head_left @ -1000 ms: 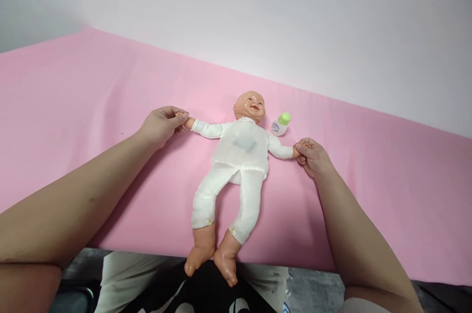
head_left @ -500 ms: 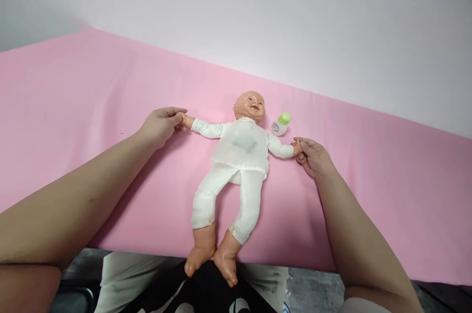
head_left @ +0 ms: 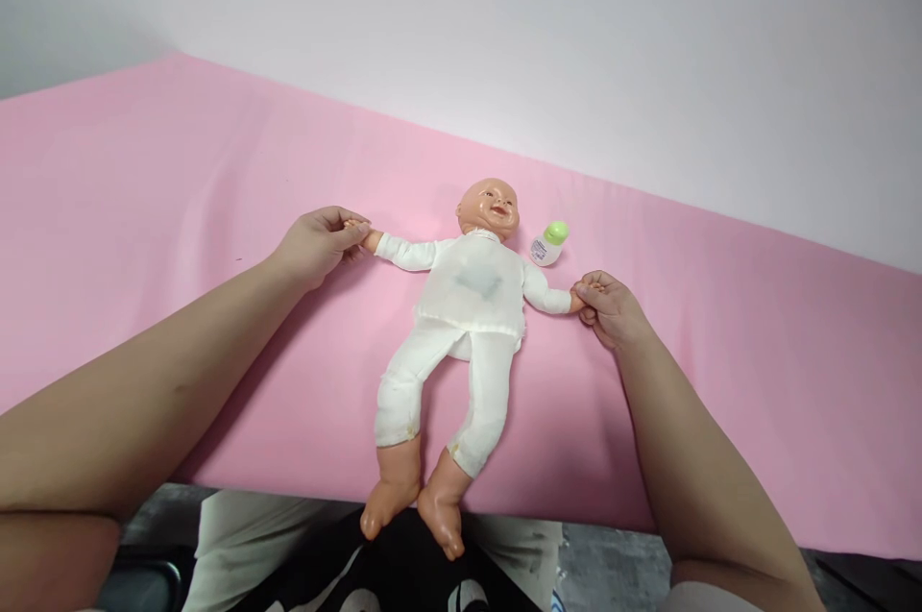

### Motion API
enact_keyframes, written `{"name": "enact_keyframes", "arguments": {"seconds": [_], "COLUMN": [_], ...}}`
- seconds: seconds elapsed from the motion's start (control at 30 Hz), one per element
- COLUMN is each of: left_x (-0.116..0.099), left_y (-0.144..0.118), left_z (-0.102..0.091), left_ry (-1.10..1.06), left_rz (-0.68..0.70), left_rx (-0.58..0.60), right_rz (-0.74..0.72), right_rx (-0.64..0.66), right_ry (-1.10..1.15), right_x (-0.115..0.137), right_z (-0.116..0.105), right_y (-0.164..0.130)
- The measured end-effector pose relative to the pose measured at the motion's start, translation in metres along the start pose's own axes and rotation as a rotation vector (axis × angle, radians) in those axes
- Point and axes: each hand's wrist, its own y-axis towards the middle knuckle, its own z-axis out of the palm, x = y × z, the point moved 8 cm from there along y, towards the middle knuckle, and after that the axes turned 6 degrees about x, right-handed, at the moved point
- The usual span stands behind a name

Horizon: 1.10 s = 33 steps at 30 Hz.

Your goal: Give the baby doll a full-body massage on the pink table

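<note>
I have the doll (head_left: 468, 314) lying face up on the pink desk (head_left: 144, 189), arms spread wide, its feet hanging over the near edge. My left hand (head_left: 317, 245) has its fingers pinched closed on one doll hand; my right hand (head_left: 609, 306) pinches the other. A small green-capped bottle (head_left: 548, 242) lies just beside the doll's head.

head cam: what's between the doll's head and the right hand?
In the head view, a small bottle with a green cap lies on the pink sheet between the doll and the right hand.
</note>
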Motion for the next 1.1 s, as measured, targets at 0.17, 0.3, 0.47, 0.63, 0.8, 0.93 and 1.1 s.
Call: {"name": "enact_keyframes", "arguments": {"seconds": [0.17, 0.3, 0.47, 0.63, 0.8, 0.93, 1.1], "left_x": [0.0, 0.002, 0.008, 0.01, -0.009, -0.012, -0.047], "left_y": [0.0, 0.0, 0.005, 0.006, 0.0, 0.0, -0.02], "left_z": [0.0, -0.001, -0.001, -0.008, -0.017, -0.014, 0.004], "left_ry": [0.033, 0.027, -0.05, 0.071, 0.638, 0.799, 0.87], "left_rz": [-0.033, -0.088, -0.087, -0.122, -0.114, -0.088, 0.059], "left_rx": [-0.025, -0.045, 0.0, -0.031, -0.116, -0.09, -0.177], "right_rz": [-0.009, -0.004, 0.003, -0.019, -0.053, -0.059, -0.066], "right_rx": [-0.038, -0.066, -0.039, -0.098, -0.228, -0.237, -0.227], "right_ry": [-0.007, -0.004, 0.052, 0.114, 0.084, 0.046, -0.003], "right_x": [0.0, -0.002, -0.005, -0.004, 0.0, 0.0, 0.0], "right_z": [-0.001, -0.005, -0.01, -0.022, -0.039, -0.039, -0.035], "right_y": [0.001, 0.003, 0.006, 0.006, 0.006, 0.007, 0.007]}}
